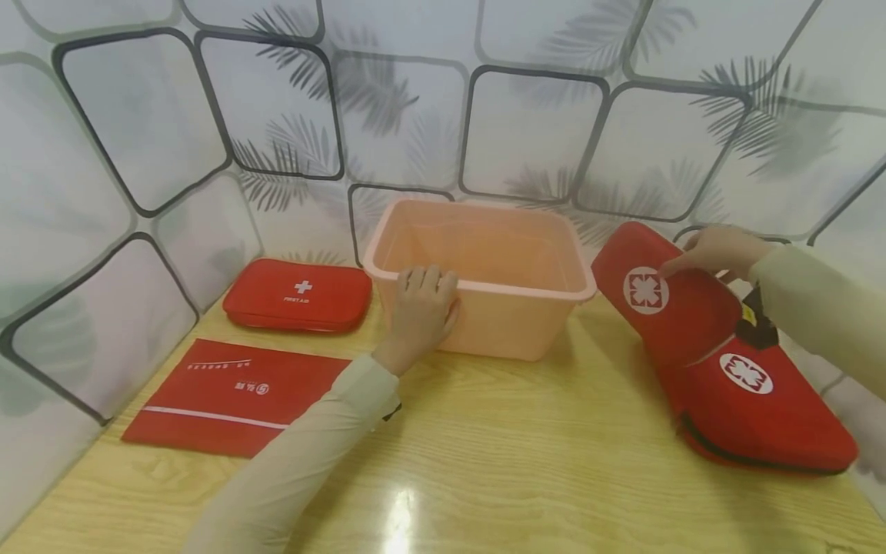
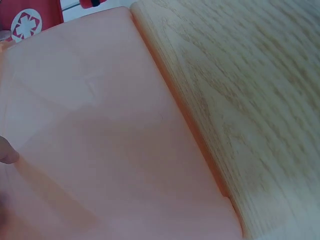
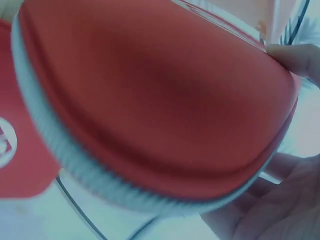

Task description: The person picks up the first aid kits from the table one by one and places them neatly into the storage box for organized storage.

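Case point(image 1: 695, 317), red with a round white emblem point(image 1: 647, 290), and it's up in the right grip point(image 1: 727, 250) at three o'clock of the tub point(image 1: 512, 327)! Tilted, too, its far end leaning toward eleven. The right grip has it pinched by the edge: the right wrist view gives us a digit over the rim at two o'clock, others tucked behind at four, and a pale grey zip sweeping round the lower side.

Across to the left grip point(image 1: 418, 312), and that one's curled over the near rim of the tub, around seven o'clock, fingers bent over the lip; the left wrist view catches a digit right against the peach plastic.

Now look out at four o'clock: a second case point(image 1: 775, 419), same emblem, lies on the counter point(image 1: 498, 462), just below the first. They overlap from overhead; whether they touch, I cannot tell.

Swing round to nine o'clock and there's the pouch point(image 1: 298, 300), red, white cross, FIRST AID across its front, just beside the tub. Down at eight, nearer the person, a flat red bag point(image 1: 221, 388) with a white stripe, the left sleeve point(image 1: 298, 454) crossing over its corner. Patterned wall point(image 1: 540, 131) behind, running along twelve!
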`<state>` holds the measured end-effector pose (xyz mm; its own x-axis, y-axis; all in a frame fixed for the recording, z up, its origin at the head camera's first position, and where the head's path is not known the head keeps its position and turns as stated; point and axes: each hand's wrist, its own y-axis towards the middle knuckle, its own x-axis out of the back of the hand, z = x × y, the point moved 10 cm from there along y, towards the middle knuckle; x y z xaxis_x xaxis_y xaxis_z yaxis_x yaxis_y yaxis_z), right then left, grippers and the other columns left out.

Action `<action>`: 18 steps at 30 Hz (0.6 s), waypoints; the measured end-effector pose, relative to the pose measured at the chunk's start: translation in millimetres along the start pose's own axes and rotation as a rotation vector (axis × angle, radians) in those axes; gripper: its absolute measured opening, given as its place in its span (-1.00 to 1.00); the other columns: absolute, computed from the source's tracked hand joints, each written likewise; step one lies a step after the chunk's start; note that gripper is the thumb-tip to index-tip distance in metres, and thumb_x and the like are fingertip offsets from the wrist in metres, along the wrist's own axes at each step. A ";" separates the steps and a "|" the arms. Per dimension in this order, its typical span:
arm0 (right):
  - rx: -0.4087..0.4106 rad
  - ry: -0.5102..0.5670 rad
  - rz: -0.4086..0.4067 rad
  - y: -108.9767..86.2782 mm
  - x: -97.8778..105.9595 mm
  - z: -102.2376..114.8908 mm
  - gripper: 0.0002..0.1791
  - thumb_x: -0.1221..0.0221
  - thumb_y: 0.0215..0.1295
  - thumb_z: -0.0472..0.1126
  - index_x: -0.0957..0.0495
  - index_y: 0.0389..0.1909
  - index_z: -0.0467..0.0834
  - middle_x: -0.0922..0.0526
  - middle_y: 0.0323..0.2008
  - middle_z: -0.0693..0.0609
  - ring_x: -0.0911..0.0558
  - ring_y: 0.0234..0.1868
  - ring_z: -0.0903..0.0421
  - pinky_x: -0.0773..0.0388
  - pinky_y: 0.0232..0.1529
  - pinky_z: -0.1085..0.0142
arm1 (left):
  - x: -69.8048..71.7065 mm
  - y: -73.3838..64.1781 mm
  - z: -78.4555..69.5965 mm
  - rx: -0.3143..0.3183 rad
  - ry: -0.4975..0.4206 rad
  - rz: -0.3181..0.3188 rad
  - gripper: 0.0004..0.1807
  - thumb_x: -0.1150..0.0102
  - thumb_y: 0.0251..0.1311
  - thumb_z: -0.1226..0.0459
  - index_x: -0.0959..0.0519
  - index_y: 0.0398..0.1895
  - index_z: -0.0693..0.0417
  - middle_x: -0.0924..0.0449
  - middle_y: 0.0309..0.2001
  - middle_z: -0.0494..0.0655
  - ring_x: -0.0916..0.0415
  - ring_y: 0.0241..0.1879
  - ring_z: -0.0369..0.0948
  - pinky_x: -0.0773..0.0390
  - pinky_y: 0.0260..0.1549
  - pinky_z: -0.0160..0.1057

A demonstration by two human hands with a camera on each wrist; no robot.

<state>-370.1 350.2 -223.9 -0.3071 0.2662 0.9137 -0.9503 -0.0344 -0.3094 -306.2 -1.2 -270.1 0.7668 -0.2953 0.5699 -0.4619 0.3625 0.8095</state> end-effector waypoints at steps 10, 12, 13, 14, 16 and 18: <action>0.064 -0.105 -0.043 -6.7 34.1 15.0 -0.20 -0.27 0.08 0.09 -0.33 0.05 -0.53 -0.66 -0.33 -0.24 -0.63 -0.34 -0.03 -0.54 -0.26 -0.04 | -0.7 -0.7 -0.1 0.000 0.005 -0.002 -0.77 -0.15 0.07 0.16 -0.42 -0.29 0.08 -0.42 -0.41 -0.03 -0.38 -0.32 -0.05 -0.31 -0.17 -0.10; 0.061 -0.120 -0.037 -8.7 42.0 18.5 -0.19 -0.26 0.10 0.08 -0.29 0.08 -0.53 -0.66 -0.34 -0.24 -0.64 -0.35 -0.03 -0.53 -0.25 -0.05 | -0.9 -0.9 0.0 0.004 0.007 0.002 -0.77 -0.15 0.07 0.16 -0.43 -0.28 0.07 -0.42 -0.41 -0.03 -0.37 -0.31 -0.05 -0.31 -0.17 -0.11; 0.065 -0.135 -0.039 -9.8 46.6 21.0 -0.19 -0.25 0.10 0.07 -0.28 0.08 -0.55 -0.66 -0.35 -0.25 -0.65 -0.37 -0.04 -0.53 -0.24 -0.07 | -0.9 -0.9 0.1 0.005 0.007 0.005 -0.77 -0.15 0.07 0.16 -0.43 -0.28 0.07 -0.42 -0.40 -0.03 -0.37 -0.31 -0.05 -0.31 -0.17 -0.11; 0.064 -0.155 -0.038 -10.6 51.2 23.0 -0.17 -0.25 0.10 0.07 -0.25 0.09 -0.56 -0.66 -0.36 -0.25 -0.66 -0.38 -0.05 -0.52 -0.23 -0.09 | -0.8 -0.8 0.0 0.007 0.005 0.007 -0.77 -0.16 0.07 0.16 -0.43 -0.28 0.07 -0.42 -0.40 -0.03 -0.37 -0.31 -0.05 -0.31 -0.16 -0.11; 0.067 -0.197 -0.043 -11.1 60.9 27.6 -0.15 -0.26 0.10 0.06 -0.21 0.10 -0.57 -0.66 -0.38 -0.27 -0.67 -0.41 -0.07 -0.52 -0.21 -0.12 | -0.8 -0.5 0.0 0.009 0.006 0.014 -0.77 -0.16 0.08 0.16 -0.43 -0.28 0.08 -0.42 -0.40 -0.03 -0.37 -0.30 -0.05 -0.31 -0.16 -0.11; 0.082 -0.251 -0.048 -11.4 70.9 33.1 -0.11 -0.26 0.09 0.05 -0.16 0.12 -0.60 -0.65 -0.38 -0.31 -0.67 -0.43 -0.08 -0.53 -0.22 -0.12 | 0.3 0.0 -0.2 0.008 0.006 0.014 -0.77 -0.16 0.08 0.16 -0.43 -0.28 0.08 -0.43 -0.40 -0.03 -0.38 -0.30 -0.05 -0.31 -0.16 -0.11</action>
<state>-382.7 337.6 -146.9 -0.2548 0.0223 0.9667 -0.9619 -0.1083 -0.2511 -305.9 -1.1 -270.0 0.7629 -0.2852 0.5802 -0.4762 0.3591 0.8027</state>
